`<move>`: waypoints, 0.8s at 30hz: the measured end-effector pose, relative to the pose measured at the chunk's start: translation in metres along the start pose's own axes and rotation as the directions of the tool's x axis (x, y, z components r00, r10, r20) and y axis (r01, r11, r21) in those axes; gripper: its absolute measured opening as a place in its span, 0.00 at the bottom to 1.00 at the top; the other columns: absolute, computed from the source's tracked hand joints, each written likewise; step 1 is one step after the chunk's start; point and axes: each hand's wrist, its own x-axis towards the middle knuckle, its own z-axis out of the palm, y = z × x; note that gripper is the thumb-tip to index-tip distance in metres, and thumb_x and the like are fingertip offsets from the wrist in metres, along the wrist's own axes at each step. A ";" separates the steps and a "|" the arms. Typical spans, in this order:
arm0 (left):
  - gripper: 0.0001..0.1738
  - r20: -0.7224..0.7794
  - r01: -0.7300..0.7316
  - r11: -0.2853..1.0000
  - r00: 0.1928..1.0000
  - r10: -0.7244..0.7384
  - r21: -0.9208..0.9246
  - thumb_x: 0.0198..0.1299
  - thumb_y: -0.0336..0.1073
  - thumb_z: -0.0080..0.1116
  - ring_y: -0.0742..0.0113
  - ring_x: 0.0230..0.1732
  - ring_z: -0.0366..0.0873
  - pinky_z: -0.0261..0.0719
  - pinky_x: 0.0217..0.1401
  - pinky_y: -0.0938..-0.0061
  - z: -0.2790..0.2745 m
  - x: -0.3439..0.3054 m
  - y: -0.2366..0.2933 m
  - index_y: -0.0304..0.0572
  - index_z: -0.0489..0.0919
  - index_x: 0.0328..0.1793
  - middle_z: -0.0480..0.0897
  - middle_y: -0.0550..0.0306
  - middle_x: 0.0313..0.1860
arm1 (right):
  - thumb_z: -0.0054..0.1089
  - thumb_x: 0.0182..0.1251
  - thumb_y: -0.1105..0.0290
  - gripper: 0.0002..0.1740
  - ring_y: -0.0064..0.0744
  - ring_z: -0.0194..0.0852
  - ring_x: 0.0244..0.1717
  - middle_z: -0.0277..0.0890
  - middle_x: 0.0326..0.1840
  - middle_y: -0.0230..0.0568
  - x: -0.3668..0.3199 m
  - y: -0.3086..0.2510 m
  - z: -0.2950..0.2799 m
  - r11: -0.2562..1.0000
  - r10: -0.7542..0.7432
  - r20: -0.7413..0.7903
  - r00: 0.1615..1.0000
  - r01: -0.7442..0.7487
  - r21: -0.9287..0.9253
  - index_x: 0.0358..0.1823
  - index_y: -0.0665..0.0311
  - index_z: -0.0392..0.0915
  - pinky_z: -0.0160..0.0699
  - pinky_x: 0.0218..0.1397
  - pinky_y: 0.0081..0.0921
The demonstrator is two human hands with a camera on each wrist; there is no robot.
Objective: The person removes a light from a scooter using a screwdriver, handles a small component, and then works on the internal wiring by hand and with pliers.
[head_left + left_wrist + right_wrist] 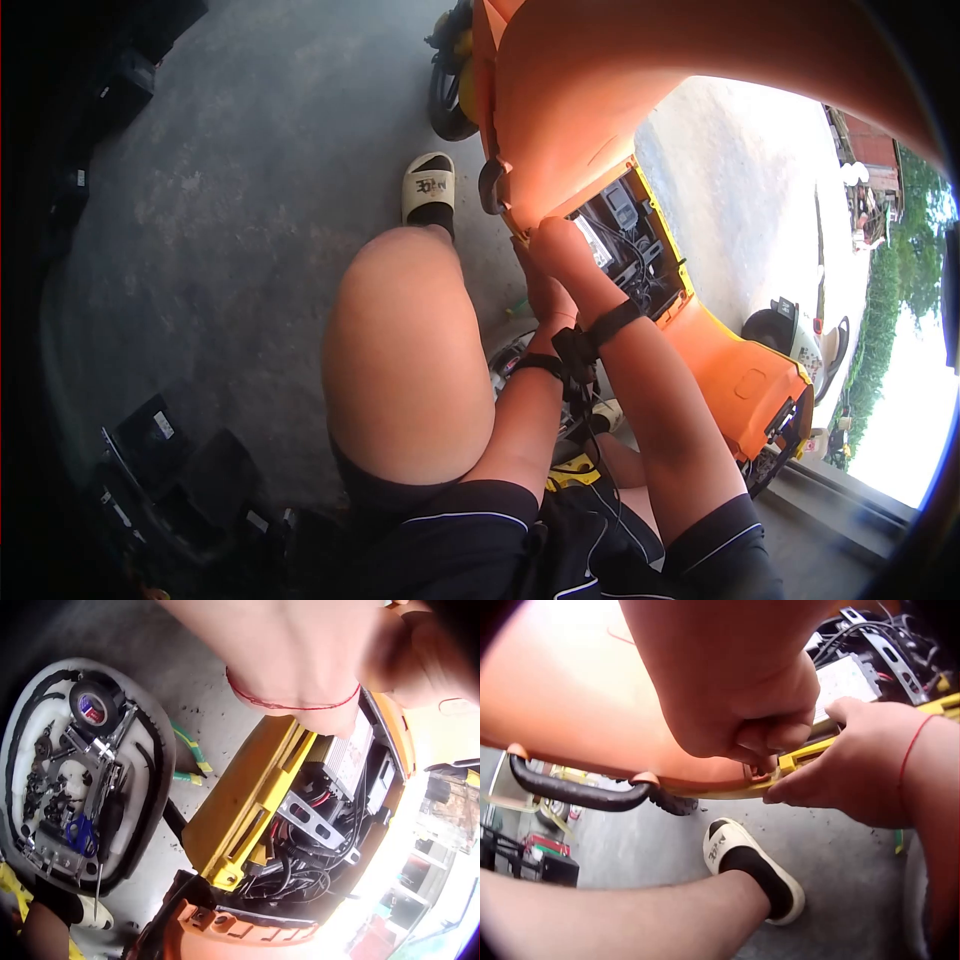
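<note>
An orange body panel (570,120) belongs to a vehicle whose compartment lies uncovered, with black cables (300,870), a perforated metal bracket (315,821) and a silver ribbed box (349,759). My left hand (866,765), with a red string at the wrist, grips the edge of a yellow side panel (244,787), thumb above and fingers below. Beside it, my right hand (739,705) has curled fingers, their tips right at the corner where the orange and yellow panels meet. I cannot tell whether a small part is pinched there.
A grey tray (166,761) on the floor holds black tape (91,709), blue-handled scissors (81,836) and small metal parts. Green-handled pliers (191,746) lie beside it. A black handle (577,793) sticks out from the orange panel. My slippered foot (428,187) stands nearby.
</note>
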 end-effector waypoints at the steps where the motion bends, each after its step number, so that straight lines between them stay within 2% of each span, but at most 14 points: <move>1: 0.41 0.002 0.002 1.000 1.000 -0.002 -0.002 0.74 0.51 0.53 0.48 0.82 0.60 0.60 0.82 0.61 0.003 0.002 -0.006 0.37 0.52 0.83 0.60 0.40 0.82 | 0.56 0.71 0.64 0.15 0.53 0.88 0.39 0.86 0.38 0.56 -0.007 -0.004 -0.011 1.000 0.002 0.001 1.000 -0.002 -0.002 0.40 0.70 0.84 0.87 0.42 0.42; 4: 0.40 -0.073 -0.049 0.989 0.996 0.060 0.140 0.74 0.49 0.54 0.46 0.81 0.62 0.61 0.81 0.57 0.012 0.021 -0.052 0.36 0.52 0.82 0.62 0.37 0.80 | 0.55 0.71 0.65 0.13 0.49 0.89 0.37 0.86 0.37 0.54 -0.018 -0.015 -0.038 0.993 -0.076 0.012 0.997 0.076 -0.094 0.38 0.67 0.84 0.87 0.40 0.40; 7: 0.36 0.073 -0.063 0.986 0.996 0.053 0.155 0.78 0.47 0.46 0.51 0.82 0.59 0.59 0.83 0.60 0.028 0.052 -0.134 0.37 0.52 0.83 0.61 0.39 0.80 | 0.57 0.71 0.64 0.12 0.46 0.89 0.37 0.86 0.35 0.50 -0.017 -0.012 -0.036 0.954 -0.227 -0.011 0.974 0.220 -0.205 0.36 0.65 0.83 0.87 0.40 0.40; 8: 0.32 0.120 -0.223 0.805 0.975 0.188 0.550 0.80 0.46 0.41 0.55 0.83 0.57 0.57 0.83 0.63 0.038 0.070 -0.184 0.38 0.52 0.83 0.60 0.41 0.81 | 0.57 0.71 0.63 0.13 0.46 0.89 0.37 0.86 0.34 0.49 -0.016 -0.011 -0.031 0.914 -0.300 -0.018 0.954 0.282 -0.292 0.36 0.65 0.83 0.87 0.40 0.41; 9: 0.30 0.220 -0.333 0.451 0.933 0.285 0.828 0.82 0.44 0.36 0.59 0.84 0.55 0.55 0.84 0.67 0.043 0.078 -0.209 0.39 0.53 0.82 0.59 0.44 0.82 | 0.58 0.72 0.62 0.14 0.47 0.89 0.37 0.86 0.33 0.49 -0.015 -0.010 -0.025 0.863 -0.371 -0.017 0.928 0.338 -0.376 0.36 0.65 0.83 0.87 0.40 0.42; 10: 0.30 0.219 -0.331 0.451 0.934 0.282 0.829 0.82 0.44 0.36 0.59 0.84 0.55 0.55 0.84 0.67 0.042 0.077 -0.210 0.39 0.53 0.82 0.59 0.44 0.82 | 0.58 0.72 0.62 0.14 0.47 0.89 0.37 0.86 0.33 0.49 -0.013 -0.010 -0.020 0.863 -0.371 -0.014 0.928 0.339 -0.374 0.36 0.65 0.83 0.87 0.40 0.42; 12: 0.28 0.312 -0.329 0.205 0.943 0.114 0.922 0.83 0.43 0.29 0.65 0.85 0.51 0.51 0.85 0.71 0.035 0.067 -0.193 0.39 0.52 0.83 0.57 0.49 0.83 | 0.60 0.72 0.58 0.17 0.47 0.89 0.38 0.86 0.32 0.49 -0.009 -0.012 -0.015 0.828 -0.388 0.008 0.921 0.353 -0.436 0.35 0.66 0.83 0.87 0.40 0.41; 13: 0.28 0.311 -0.328 0.204 0.944 0.112 0.922 0.83 0.43 0.29 0.65 0.85 0.51 0.51 0.85 0.71 0.035 0.060 -0.180 0.39 0.52 0.83 0.57 0.49 0.83 | 0.60 0.72 0.58 0.17 0.47 0.89 0.38 0.86 0.32 0.49 -0.008 -0.012 -0.016 0.828 -0.389 0.009 0.921 0.354 -0.434 0.35 0.66 0.83 0.87 0.40 0.41; 15: 0.27 0.078 -0.230 0.460 0.942 0.326 0.858 0.83 0.42 0.29 0.64 0.84 0.54 0.53 0.84 0.69 0.035 0.037 -0.128 0.41 0.53 0.83 0.60 0.50 0.82 | 0.60 0.71 0.53 0.21 0.47 0.89 0.38 0.86 0.33 0.51 -0.009 -0.020 -0.028 0.969 -0.148 0.069 0.987 0.159 -0.190 0.35 0.66 0.84 0.87 0.41 0.42; 16: 0.27 0.077 -0.227 0.458 0.943 0.324 0.859 0.83 0.42 0.29 0.64 0.84 0.54 0.53 0.84 0.69 0.025 0.029 -0.108 0.41 0.53 0.83 0.60 0.50 0.82 | 0.60 0.71 0.53 0.21 0.47 0.89 0.38 0.86 0.33 0.51 -0.011 -0.022 -0.027 0.969 -0.150 0.070 0.986 0.160 -0.187 0.35 0.66 0.84 0.87 0.41 0.42; 18: 0.28 0.116 -0.122 0.733 0.992 0.060 0.669 0.83 0.43 0.31 0.62 0.84 0.54 0.53 0.84 0.68 0.013 0.025 -0.079 0.42 0.52 0.84 0.60 0.50 0.81 | 0.61 0.69 0.50 0.24 0.53 0.88 0.40 0.86 0.35 0.55 -0.016 -0.022 -0.024 1.000 0.025 -0.045 0.999 -0.025 -0.008 0.36 0.69 0.84 0.86 0.44 0.45; 20: 0.29 0.229 0.077 0.903 0.955 -0.188 0.424 0.83 0.43 0.32 0.61 0.84 0.54 0.54 0.84 0.67 0.001 0.018 -0.049 0.42 0.50 0.84 0.61 0.50 0.81 | 0.61 0.69 0.51 0.24 0.55 0.88 0.41 0.86 0.37 0.57 0.004 -0.006 -0.005 0.979 0.137 -0.024 0.990 -0.132 0.153 0.37 0.70 0.85 0.85 0.46 0.46; 21: 0.30 0.308 0.199 0.935 0.906 -0.290 0.295 0.83 0.44 0.33 0.61 0.84 0.54 0.54 0.84 0.67 -0.009 0.020 -0.039 0.43 0.49 0.85 0.61 0.50 0.81 | 0.62 0.68 0.52 0.23 0.58 0.87 0.43 0.86 0.38 0.58 0.007 -0.006 -0.004 0.921 0.246 0.012 0.969 -0.237 0.308 0.38 0.70 0.85 0.85 0.48 0.47; 24: 0.32 0.587 0.587 0.809 0.669 -0.456 -0.041 0.83 0.45 0.35 0.59 0.84 0.54 0.55 0.84 0.65 -0.043 0.041 -0.020 0.44 0.47 0.86 0.62 0.50 0.81 | 0.62 0.69 0.53 0.22 0.60 0.86 0.46 0.86 0.40 0.60 -0.006 -0.024 -0.017 0.949 0.231 -0.052 0.972 -0.214 0.230 0.40 0.69 0.85 0.84 0.51 0.47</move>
